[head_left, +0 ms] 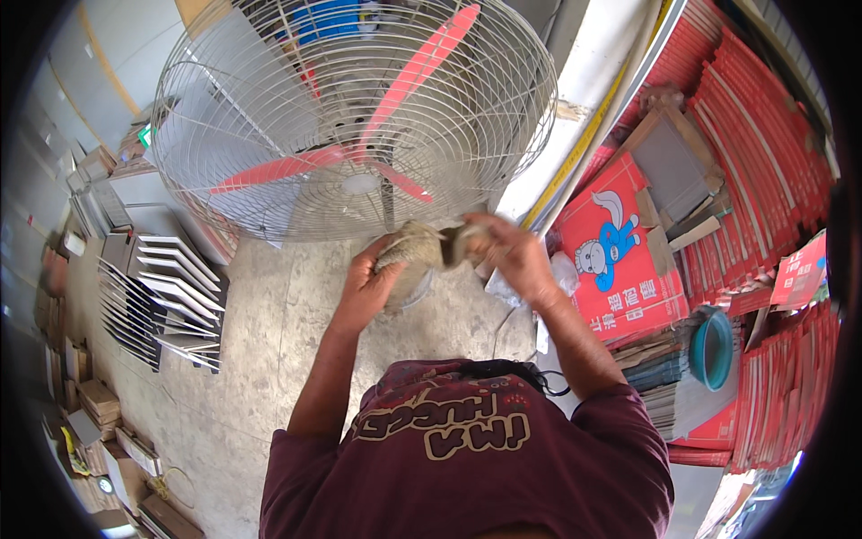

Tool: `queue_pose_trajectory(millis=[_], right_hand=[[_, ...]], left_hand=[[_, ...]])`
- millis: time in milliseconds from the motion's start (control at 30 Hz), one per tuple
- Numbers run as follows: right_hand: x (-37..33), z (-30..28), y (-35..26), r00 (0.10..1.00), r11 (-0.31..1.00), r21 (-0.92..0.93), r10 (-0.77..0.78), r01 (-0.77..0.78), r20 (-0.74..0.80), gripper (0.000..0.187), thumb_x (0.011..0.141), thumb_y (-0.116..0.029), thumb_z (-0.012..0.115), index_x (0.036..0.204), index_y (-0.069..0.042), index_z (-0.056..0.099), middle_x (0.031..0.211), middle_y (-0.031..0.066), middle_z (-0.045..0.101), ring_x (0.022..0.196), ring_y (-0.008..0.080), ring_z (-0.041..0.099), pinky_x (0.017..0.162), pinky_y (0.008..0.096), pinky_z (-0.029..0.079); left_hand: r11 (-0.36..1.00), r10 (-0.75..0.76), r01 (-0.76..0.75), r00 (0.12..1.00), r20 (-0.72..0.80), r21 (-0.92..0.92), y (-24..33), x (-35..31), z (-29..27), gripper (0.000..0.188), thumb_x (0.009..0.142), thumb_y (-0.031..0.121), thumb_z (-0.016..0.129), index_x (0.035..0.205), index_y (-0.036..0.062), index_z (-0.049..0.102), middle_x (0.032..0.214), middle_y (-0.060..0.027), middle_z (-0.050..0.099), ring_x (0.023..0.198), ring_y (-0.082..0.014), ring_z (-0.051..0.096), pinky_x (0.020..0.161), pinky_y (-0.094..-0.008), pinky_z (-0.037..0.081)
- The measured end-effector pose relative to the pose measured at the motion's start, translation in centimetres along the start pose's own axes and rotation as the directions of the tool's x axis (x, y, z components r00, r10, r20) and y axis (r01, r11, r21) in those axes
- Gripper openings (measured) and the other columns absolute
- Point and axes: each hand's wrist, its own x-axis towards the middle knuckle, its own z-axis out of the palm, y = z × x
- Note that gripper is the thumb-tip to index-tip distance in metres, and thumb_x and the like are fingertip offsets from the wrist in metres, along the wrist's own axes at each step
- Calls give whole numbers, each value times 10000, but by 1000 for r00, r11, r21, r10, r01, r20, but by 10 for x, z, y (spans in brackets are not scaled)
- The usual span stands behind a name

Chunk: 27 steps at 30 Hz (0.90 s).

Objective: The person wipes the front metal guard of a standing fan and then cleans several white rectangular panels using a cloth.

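In front of me, between my two hands, is a tan, rough-textured cloth-like bundle (417, 246); its exact kind cannot be made out. My left hand (370, 277) is closed on its left side, thumb up against it. With bent fingers, my right hand (519, 260) grips a tan flap at the other end, slightly smeared by motion. A dark gap shows between the two parts. Just beyond both hands stands a large caged fan (361, 184) with red blades. Below the bundle, a round, greyish base (411, 289) on the floor is partly covered by my left hand.
Red cardboard boxes and stacked flat cartons (763, 135) line the right side, with a teal basin (711, 350) among them. To the left, a black rack (126, 301) holds white panels upright. Small boxes (99, 400) lie at lower left. Bare concrete floor (260, 359) shows between.
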Motion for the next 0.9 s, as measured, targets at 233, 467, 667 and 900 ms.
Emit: queue_pose_trajectory(millis=[233, 467, 667, 900], right_hand=[[3, 49, 8, 974, 964, 266, -53, -7, 218, 660, 827, -234, 693, 1352, -31, 348, 1083, 106, 606, 977, 140, 564, 863, 279, 454], [49, 30, -40, 970, 930, 280, -213, 239, -119, 417, 822, -40, 644, 1204, -30, 478, 959, 66, 622, 898, 84, 552, 793, 260, 473], [94, 14, -146, 717, 799, -75, -572, 597, -399, 503, 745, 20, 654, 1205, -96, 488, 950, 70, 639, 868, 138, 646, 706, 278, 527], [180, 9, -195, 404, 480, -682, -869, 552, -284, 704, 677, -285, 757, 1252, -31, 441, 1127, 168, 580, 1144, 346, 487, 1002, 448, 340]], left_hand=[[944, 87, -92, 996, -32, -316, 26, -1, 3, 372, 895, 107, 585, 1238, -16, 509, 1099, -22, 595, 996, -83, 518, 883, -247, 402], [924, 274, -322, 934, -228, -208, 50, 13, -19, 383, 861, 46, 605, 1229, -10, 515, 1106, -43, 606, 1017, -109, 547, 896, -267, 423], [832, 464, -544, 792, -397, -112, 124, 56, -57, 426, 809, 26, 600, 1224, -7, 509, 1147, -91, 576, 1064, -154, 537, 914, -294, 425], [507, 832, -450, 480, -280, 735, 211, 130, -123, 322, 754, 66, 633, 1074, 34, 613, 982, -64, 556, 922, -190, 556, 798, -295, 447]])
